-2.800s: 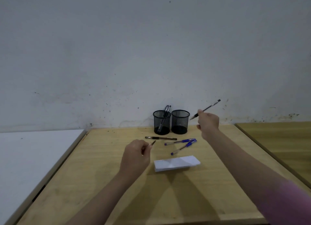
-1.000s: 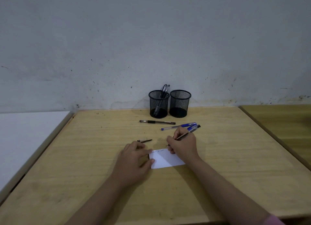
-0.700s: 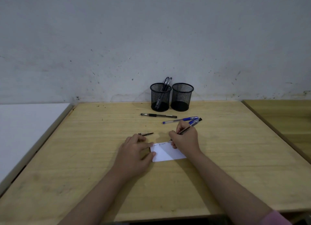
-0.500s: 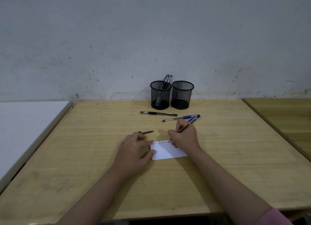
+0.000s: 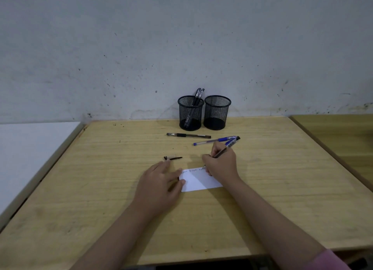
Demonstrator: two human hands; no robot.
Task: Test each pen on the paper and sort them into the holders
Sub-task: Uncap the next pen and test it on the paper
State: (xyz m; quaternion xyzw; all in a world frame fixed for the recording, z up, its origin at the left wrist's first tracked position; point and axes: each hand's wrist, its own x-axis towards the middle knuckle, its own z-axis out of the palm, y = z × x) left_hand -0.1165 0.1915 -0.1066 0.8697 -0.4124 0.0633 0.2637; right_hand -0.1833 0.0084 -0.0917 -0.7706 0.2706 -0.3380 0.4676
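Right hand [image 5: 221, 164] gripping slim black pen [image 5: 222, 153], tip on scribbled white paper [image 5: 199, 181]

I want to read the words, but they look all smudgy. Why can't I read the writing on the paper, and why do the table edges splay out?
In the head view, the writing on the paper is too small and soft to read; the wide lens splays the table edges; soft light casts faint shadows by the left hand and right hand.
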